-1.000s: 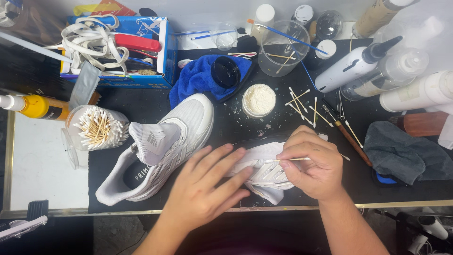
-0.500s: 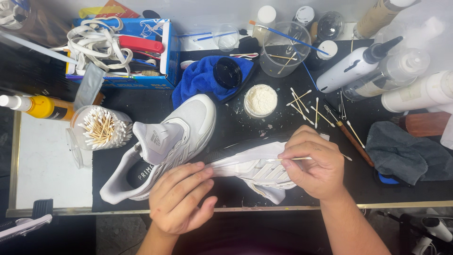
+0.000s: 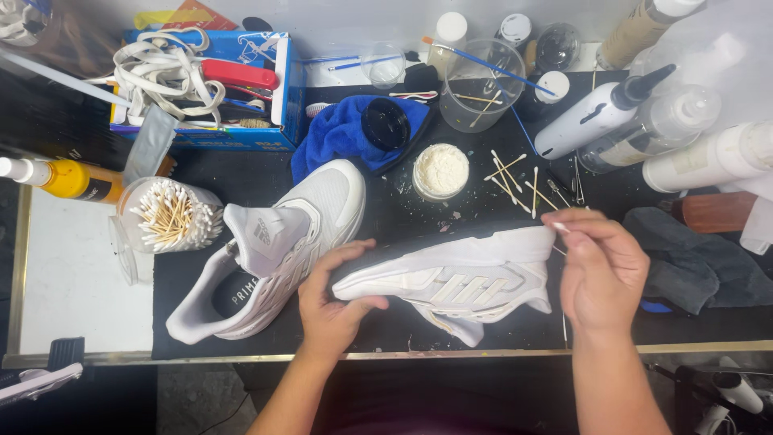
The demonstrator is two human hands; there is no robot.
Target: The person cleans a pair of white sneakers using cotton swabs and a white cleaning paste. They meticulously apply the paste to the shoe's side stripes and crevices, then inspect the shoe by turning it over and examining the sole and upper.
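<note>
My left hand grips the toe end of a white sneaker that lies on its side across the black mat. My right hand is at the shoe's heel end, pinching a thin cotton swab between thumb and fingers, its tip at the heel edge. A second white sneaker stands upright to the left, its tongue pulled up, just beside my left hand.
A clear jar of cotton swabs stands at left by a yellow bottle. Behind are a blue box with laces, blue cloth, a tub of white powder, loose swabs, a plastic cup, and several white bottles. A dark cloth lies right.
My left hand slid from on top of the shoe to its toe end and took hold. The shoe is now stretched out sideways, and my right hand moved right to the heel.
</note>
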